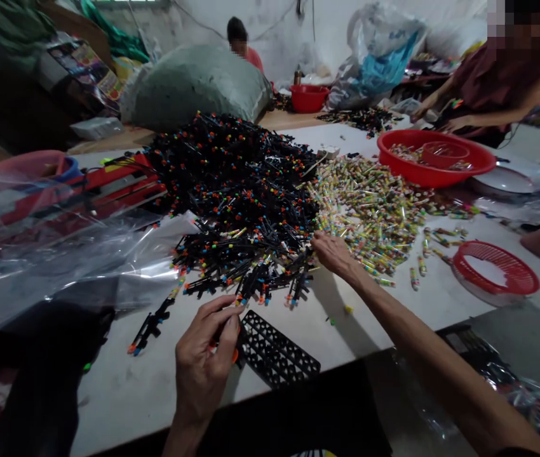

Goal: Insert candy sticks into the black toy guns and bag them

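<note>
My left hand [209, 355] is closed in a pinch above the table's near edge. Orange and dark bits of a toy gun show between its fingers; most of the toy is hidden. Right beside it lies a black plastic grid [282, 350] with rows of holes. Stretched forward, my right hand [331, 254] has its fingers bent together where the pile of black toy guns [236, 184] meets the heap of small candy-filled tubes [370, 203]. What its fingertips grip is hidden. One toy gun [153, 324] with a tube at its end lies apart on the left.
A red basin [482, 158] holding tubes stands at the back right, with a red slotted basket [532, 279] nearer. Clear plastic sheeting [79, 260] covers the left side. A large stuffed sack [194, 86] sits behind the pile. Two other people work across the table.
</note>
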Demonstrator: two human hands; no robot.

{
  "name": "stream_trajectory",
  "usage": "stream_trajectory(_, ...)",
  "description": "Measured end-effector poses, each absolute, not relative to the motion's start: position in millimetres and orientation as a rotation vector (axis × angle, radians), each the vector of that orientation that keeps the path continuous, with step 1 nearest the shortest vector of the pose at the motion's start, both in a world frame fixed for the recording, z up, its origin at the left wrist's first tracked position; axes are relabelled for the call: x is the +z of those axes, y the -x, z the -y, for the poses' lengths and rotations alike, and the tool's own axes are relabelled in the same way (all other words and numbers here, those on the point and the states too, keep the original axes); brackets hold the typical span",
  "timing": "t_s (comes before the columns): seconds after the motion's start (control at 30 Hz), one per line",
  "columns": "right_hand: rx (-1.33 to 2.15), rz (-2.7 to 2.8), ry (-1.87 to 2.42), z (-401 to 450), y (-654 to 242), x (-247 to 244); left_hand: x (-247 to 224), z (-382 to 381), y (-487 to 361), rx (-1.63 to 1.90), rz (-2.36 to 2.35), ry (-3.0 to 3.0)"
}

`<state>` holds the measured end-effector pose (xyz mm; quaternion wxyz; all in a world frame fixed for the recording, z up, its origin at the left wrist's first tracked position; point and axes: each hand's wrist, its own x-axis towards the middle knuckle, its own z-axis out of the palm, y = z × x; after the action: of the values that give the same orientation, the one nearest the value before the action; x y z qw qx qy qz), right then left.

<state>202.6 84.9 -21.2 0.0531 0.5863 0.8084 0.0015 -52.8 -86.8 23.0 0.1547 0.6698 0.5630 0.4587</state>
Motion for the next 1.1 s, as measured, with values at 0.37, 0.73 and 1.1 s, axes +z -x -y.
stream_trajectory(0.37, 0.100, -2.502, -1.547, -80, -207, -27, 22, 87, 54, 1.304, -1.615, -1.930)
stream_trajectory(0.73, -0.627, -2.793, -1.897, -37, -185, -22, 26, 88, 52, 1.302, -1.638, -1.902)
stream_trajectory(1.1, -2.406, -2.176, -1.759, 8, -85, -58, 28, 88, 52, 1.273, -1.653, -1.908)
